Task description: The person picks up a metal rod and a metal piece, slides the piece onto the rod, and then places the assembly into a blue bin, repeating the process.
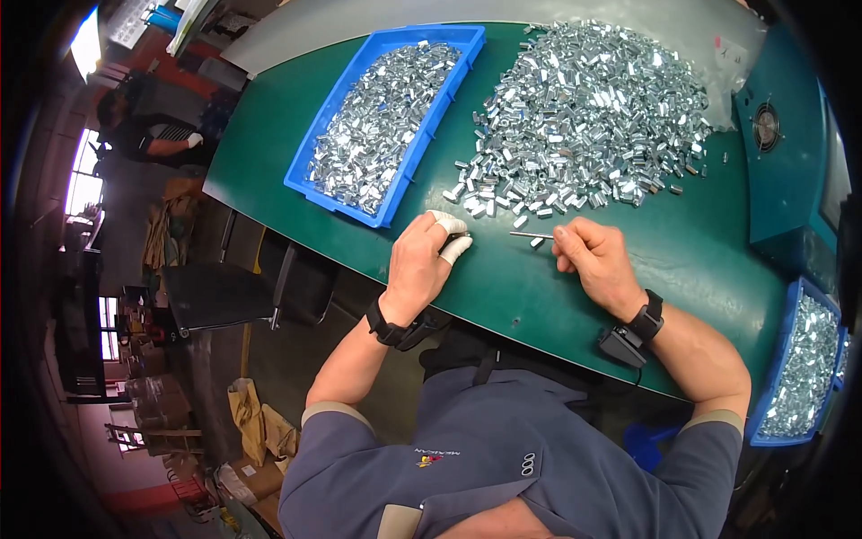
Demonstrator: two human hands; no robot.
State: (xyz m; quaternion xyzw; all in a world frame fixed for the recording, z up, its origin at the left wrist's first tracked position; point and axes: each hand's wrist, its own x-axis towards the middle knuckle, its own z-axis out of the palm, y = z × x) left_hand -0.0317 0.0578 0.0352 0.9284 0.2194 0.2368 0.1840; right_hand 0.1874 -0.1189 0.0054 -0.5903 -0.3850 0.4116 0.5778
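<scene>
My left hand (420, 262), with white coverings on its fingertips, is closed in a pinch above the green table near its front edge. A tiny glint shows at the fingertips, but what they pinch is too small to make out. To its right, my right hand (594, 262) grips a thin metal rod (530, 234) between thumb and fingers. The rod points left toward my left hand, with a gap between them. Beyond both hands lies a large heap of short shiny metal pieces (593, 117). One loose piece lies just under the rod.
A blue tray (388, 221) full of similar pieces stands at the back left of the green table (260, 171). At the right are a teal machine (790, 135) with a fan grille and another filled blue tray (761, 429). A clear plastic bag (727, 72) lies behind the heap. A person (148, 135) is far left.
</scene>
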